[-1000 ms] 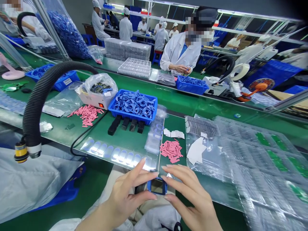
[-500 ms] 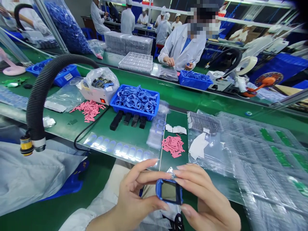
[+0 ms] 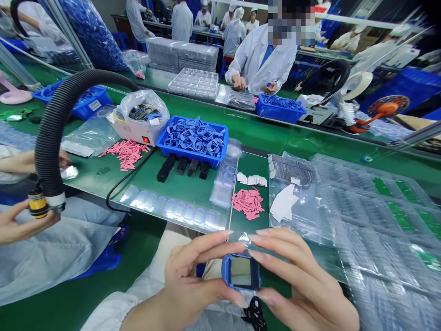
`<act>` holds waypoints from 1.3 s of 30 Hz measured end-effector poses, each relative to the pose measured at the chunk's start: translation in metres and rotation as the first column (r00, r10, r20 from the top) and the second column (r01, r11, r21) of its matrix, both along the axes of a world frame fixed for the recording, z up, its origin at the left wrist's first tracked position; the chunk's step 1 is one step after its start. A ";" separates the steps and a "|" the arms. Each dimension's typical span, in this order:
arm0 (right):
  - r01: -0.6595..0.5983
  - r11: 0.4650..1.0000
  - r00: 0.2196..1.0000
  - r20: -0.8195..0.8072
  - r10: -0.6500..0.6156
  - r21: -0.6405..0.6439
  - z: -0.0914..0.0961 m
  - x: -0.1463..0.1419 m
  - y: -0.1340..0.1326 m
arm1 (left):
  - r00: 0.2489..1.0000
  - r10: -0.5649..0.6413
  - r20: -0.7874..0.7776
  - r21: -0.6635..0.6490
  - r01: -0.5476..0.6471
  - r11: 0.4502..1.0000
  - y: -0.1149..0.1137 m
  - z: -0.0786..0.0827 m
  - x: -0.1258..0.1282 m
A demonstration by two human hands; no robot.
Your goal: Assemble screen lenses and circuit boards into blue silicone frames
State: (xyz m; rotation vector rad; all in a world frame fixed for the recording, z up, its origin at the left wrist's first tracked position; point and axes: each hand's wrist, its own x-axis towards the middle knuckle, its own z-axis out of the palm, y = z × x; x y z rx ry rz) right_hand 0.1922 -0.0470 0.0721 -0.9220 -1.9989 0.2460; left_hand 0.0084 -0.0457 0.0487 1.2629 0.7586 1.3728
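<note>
Between my two hands, above my lap at the bench edge, is a small blue frame with a dark screen set in it. My left hand grips its left side, thumb below and fingers above. From the other side my right hand pinches it, fingertips at the top right and thumb at the lower right corner. A bit of shiny clear film shows just above the frame, near both hands' fingertips; whether it is attached cannot be made out. A black cable hangs below.
A blue bin of blue frames stands beyond my hands, with pink strips nearer. Clear trays fill the right side. A black hose arches at left, beside a co-worker's hands. Another person works across the bench.
A co-worker's hands have come into view at the left, near the hose end. My hands keep their hold on the blue frame, with only slight shifts. The person opposite has moved a hand slightly.
</note>
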 end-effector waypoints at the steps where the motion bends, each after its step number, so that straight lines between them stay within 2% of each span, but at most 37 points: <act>1: 0.001 1.000 1.000 -0.011 -0.001 0.000 0.000 0.000 0.000 | 1.000 -0.005 0.003 0.010 0.005 1.000 0.000 0.000 0.000; 9: -0.016 0.997 0.996 -0.090 0.009 -0.069 -0.001 -0.001 -0.003 | 0.999 -0.003 0.042 -0.018 0.004 1.000 -0.001 -0.001 0.003; 16: -0.010 0.990 0.983 -0.185 -0.017 -0.143 -0.004 -0.002 -0.003 | 0.984 0.013 0.177 -0.136 0.012 0.991 0.004 0.001 0.010; 24: 0.006 0.987 0.992 -0.125 -0.027 -0.159 0.004 -0.001 -0.004 | 0.983 -0.007 0.185 -0.102 0.026 0.994 0.003 0.001 0.011; 26: 0.012 0.986 0.994 -0.103 -0.029 -0.165 0.006 -0.001 -0.002 | 0.980 -0.022 0.200 -0.133 0.049 0.990 0.003 0.001 0.011; 31: 0.066 0.993 0.996 -0.061 -0.072 -0.095 0.000 -0.002 -0.004 | 0.956 -0.033 0.290 -0.301 0.124 0.946 0.005 0.002 0.013; 35: 0.165 0.986 0.984 -0.068 -0.163 0.029 -0.006 -0.001 -0.011 | 0.904 -0.104 0.415 -0.315 0.250 0.916 0.007 -0.001 0.015; 39: 0.225 0.961 0.971 0.049 -0.235 0.163 -0.003 0.001 -0.014 | 0.878 -0.117 0.465 -0.335 0.297 0.894 0.007 -0.004 0.017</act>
